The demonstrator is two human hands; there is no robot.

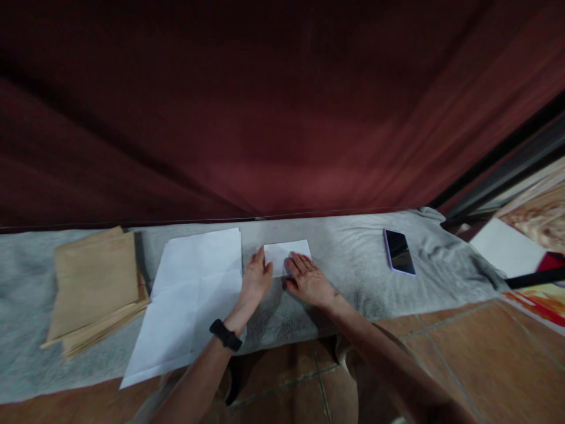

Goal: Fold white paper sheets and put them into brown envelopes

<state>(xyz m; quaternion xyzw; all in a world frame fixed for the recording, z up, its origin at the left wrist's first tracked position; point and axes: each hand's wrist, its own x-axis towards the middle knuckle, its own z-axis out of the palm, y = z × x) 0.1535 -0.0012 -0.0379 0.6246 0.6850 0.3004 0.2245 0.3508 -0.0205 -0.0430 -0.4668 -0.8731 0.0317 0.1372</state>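
Dark red curtain (282, 118) fills the upper half of the head view, hanging down to a grey cloth (353, 259) spread over a tiled floor (441, 353). Centre frame, both hands work a small folded white paper (285, 253) lying flat on the cloth, close to the curtain's lower edge.

Left hand (256, 280), w/ a black watch (226, 334) on the wrist, rests at the paper's left edge, fingers together and laid flat, thumb tip on the paper's corner. Right hand (309, 280) lies palm-down over the paper's lower right part, fingers slightly apart and stretched out, pressing rather than gripping. Neither hand is closed round anything.

Judged from this pose, the step looks like flattening a fold. Doing it well prob. means keeping the left hand as an anchor so the paper doesn't slide on the soft cloth, then running the right fingertips along the crease from middle outward w/ even pressure. Edges should be lined up before pressing hard; the cloth gives underfoot, so a firm, slow stroke beats a quick one.

Just left of the hands lies a stack of large white sheets (189, 294); farther left, a pile of brown envelopes (95, 282). Well right, a phone (399, 252) sits screen-up on the cloth.
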